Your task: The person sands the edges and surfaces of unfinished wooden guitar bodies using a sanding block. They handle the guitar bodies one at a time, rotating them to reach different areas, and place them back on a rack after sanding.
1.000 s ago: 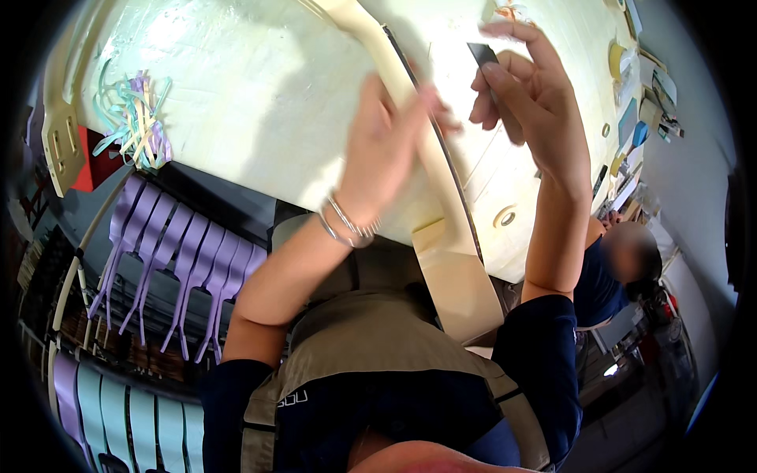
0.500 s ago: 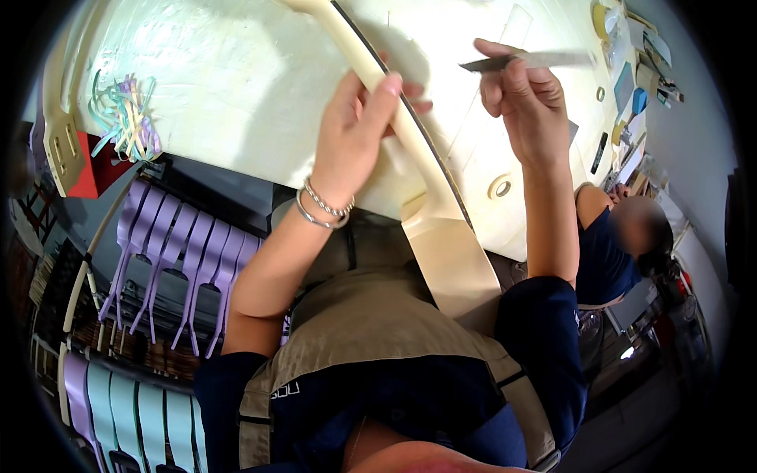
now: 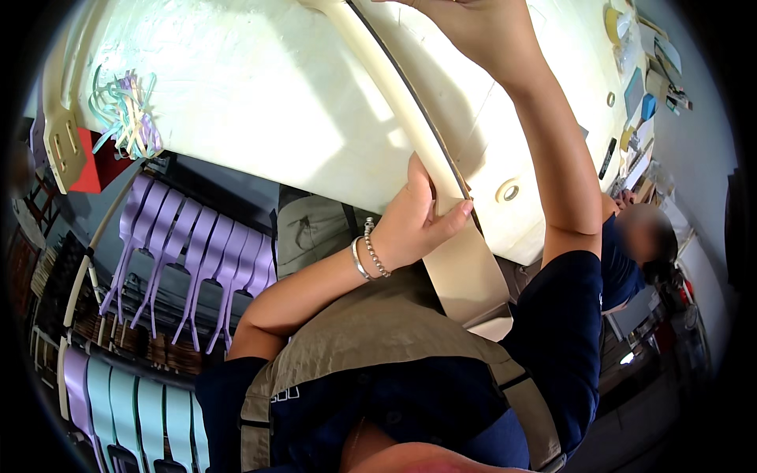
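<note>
My left hand (image 3: 414, 213) is closed around a long cream leather-like strap (image 3: 402, 98), thumb on top, close to where it widens into a flat panel. This broad end (image 3: 469, 276) rests against my apron. A dark line runs along the strap's right edge, and its far end leaves the picture at the top. My right hand (image 3: 489, 35) reaches over the far part of the strap at the upper edge. Most of its fingers are cut off by the frame, so what it holds does not show; no knife is visible now.
The pale table (image 3: 236, 102) carries a tape roll (image 3: 509, 191) and a heap of coloured strips (image 3: 130, 118). Lilac straps (image 3: 189, 252) and mint straps (image 3: 154, 410) hang on racks at the left. Tools and supplies line the table's right side, where another person (image 3: 627, 252) sits.
My left hand has slid down the strap toward its broad end. My right hand, which held a thin knife beside the strap, has moved up and left to the picture's top edge.
</note>
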A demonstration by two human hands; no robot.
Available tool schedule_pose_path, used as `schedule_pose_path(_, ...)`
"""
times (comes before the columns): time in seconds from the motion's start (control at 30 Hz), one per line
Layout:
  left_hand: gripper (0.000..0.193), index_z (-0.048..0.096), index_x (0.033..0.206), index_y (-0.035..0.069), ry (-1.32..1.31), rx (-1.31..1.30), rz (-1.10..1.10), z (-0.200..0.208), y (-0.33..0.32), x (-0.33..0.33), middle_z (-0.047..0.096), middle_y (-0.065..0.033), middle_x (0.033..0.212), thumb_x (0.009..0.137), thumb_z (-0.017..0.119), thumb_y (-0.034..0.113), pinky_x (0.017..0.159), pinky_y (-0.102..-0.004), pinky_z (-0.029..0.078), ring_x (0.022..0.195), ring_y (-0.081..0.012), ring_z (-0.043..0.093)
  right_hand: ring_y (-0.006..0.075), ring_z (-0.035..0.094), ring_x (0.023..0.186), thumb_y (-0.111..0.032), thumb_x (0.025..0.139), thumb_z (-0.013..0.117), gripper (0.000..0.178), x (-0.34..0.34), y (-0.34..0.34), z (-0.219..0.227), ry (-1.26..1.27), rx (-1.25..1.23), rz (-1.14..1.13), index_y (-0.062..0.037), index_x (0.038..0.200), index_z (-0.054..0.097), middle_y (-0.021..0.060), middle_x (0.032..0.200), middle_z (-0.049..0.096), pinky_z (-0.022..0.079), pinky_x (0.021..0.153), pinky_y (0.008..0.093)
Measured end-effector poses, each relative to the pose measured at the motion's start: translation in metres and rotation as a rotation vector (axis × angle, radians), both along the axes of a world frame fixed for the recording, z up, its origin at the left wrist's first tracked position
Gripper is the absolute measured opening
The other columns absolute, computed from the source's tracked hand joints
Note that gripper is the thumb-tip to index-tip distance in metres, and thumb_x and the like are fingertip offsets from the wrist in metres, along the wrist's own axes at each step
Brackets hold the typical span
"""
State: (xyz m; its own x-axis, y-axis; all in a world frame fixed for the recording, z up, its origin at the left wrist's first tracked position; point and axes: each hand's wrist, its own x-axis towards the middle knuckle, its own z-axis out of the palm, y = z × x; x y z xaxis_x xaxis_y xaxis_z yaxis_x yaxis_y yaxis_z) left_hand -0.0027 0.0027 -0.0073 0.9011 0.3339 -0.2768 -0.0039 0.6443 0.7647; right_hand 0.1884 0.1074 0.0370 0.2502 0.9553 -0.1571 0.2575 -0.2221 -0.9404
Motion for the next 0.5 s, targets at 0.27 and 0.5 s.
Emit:
schedule_pose_path(0.27, 0.082, -0.009, 0.141, 0.005, 0.028, 0.088, -0.028, -0.002, 0.0, 0.001, 0.051, -0.0129, 0.099, 0.083, 0.049, 0.0, 0.083, -0.0352, 0.047, 0.092, -0.0196, 0.057, 0.0085, 0.058, 0.071, 0.001, 0.078, 0.067, 0.007, 0.005, 0.007, -0.003, 0.08, 0.024, 0.063, 0.0002, 0.085, 0.068, 0.0047, 0.08, 0.065, 0.047, 0.063, 0.0213)
schedule_pose_path(0.5, 0.082, -0.008, 0.14, 0.0, 0.042, 0.097, -0.031, -0.001, 0.002, 0.001, 0.052, -0.0125, 0.097, 0.082, 0.05, 0.004, 0.085, -0.0353, 0.046, 0.09, -0.0198, 0.058, 0.0093, 0.057, 0.07, 0.0, 0.077, 0.068, 0.009, 0.007, 0.006, -0.003, 0.055, 0.02, 0.091, -0.0017, 0.085, 0.068, 0.0037, 0.079, 0.064, 0.046, 0.063, 0.0216)
